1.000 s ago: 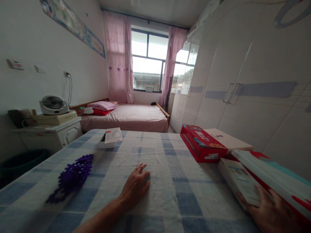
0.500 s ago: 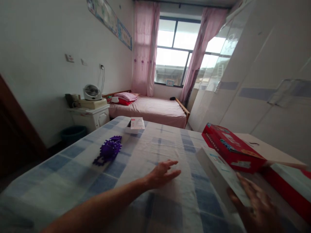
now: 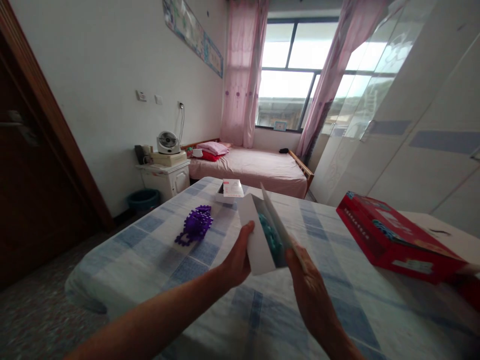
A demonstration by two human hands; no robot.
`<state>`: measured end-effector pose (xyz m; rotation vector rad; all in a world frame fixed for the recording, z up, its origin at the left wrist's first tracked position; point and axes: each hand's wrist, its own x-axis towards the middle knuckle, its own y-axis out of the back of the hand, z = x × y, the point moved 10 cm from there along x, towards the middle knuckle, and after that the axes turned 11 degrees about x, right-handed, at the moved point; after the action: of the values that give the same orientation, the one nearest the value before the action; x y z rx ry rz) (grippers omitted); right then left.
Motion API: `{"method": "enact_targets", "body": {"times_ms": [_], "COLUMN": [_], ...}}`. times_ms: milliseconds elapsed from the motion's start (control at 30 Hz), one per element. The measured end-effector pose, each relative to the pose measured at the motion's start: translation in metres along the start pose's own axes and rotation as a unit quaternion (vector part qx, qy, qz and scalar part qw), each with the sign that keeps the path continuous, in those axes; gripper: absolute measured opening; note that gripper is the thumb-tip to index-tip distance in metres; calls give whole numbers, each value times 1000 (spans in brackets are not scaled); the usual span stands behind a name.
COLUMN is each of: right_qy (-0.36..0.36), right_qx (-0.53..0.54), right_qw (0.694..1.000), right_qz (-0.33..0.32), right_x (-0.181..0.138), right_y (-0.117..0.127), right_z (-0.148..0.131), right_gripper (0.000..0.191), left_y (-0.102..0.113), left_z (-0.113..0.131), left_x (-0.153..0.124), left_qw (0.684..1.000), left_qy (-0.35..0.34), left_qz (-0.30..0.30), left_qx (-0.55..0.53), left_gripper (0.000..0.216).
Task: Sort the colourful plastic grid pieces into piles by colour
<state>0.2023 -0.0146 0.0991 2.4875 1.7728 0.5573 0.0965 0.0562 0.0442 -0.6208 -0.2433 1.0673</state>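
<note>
Both my hands hold a flat white box point(image 3: 258, 235) above the blue-and-white checked tablecloth point(image 3: 157, 250). My left hand point(image 3: 237, 256) grips its white underside, thumb up on the edge. My right hand point(image 3: 305, 282) holds the lid side, which is parted a little. Teal pieces point(image 3: 270, 238) show inside the gap. A heap of purple interlocking pieces point(image 3: 195, 230) lies on the cloth to the left of the box.
A small open white box point(image 3: 230, 190) sits at the table's far edge. A red box point(image 3: 390, 237) lies on a white box point(image 3: 446, 235) at the right. Beyond are a pink bed point(image 3: 255, 170), a white cabinet with a fan point(image 3: 167, 172), a wardrobe point(image 3: 412, 125) and a dark door point(image 3: 33, 165).
My right hand lifted the white box from the right-hand stack and brought it to the middle. My left hand left the cloth and took hold of it. The view swung left.
</note>
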Motion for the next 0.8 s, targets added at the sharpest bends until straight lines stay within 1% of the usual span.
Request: {"method": "enact_targets", "body": {"times_ms": [100,167,233,300,433,500,600,667,733,800], "right_qy": [-112,-152,-158,-156,-182,-189,-179,-171,-166,-168], "right_qx": [35,44,64,100,146,159,185,197,196,179], "right_qw": [992,984,980,975,964,959,955,955,958,962], "right_qz": [43,79,105,123,130,138,147,138,128,122], "right_x": [2,4,7,9,10,10,12,14,15,16], "right_y": [12,24,34,40,47,50,52,50,47,46], "right_z": [31,49,63,74,97,105,109,110,111,114], "right_gripper": [74,77,71,66,60,59,60,59,60,61], "left_y": [40,63,81,98,129,151,190,211,229,238], "left_z": [29,52,78,108,165,186,203,206,202,200], "left_x": [-8,-13,-18,-25,-39,-46,-54,-55,-53,-51], "left_qw": [995,987,978,971,955,944,922,912,903,883], "left_qy": [-20,-28,-40,-58,-97,-104,-97,-86,-59,-55], "left_qz": [84,121,145,173,209,232,274,285,293,309], "left_qx": [56,104,142,157,186,211,255,282,307,349], "left_gripper": [45,43,43,43,45,44,39,39,41,42]}}
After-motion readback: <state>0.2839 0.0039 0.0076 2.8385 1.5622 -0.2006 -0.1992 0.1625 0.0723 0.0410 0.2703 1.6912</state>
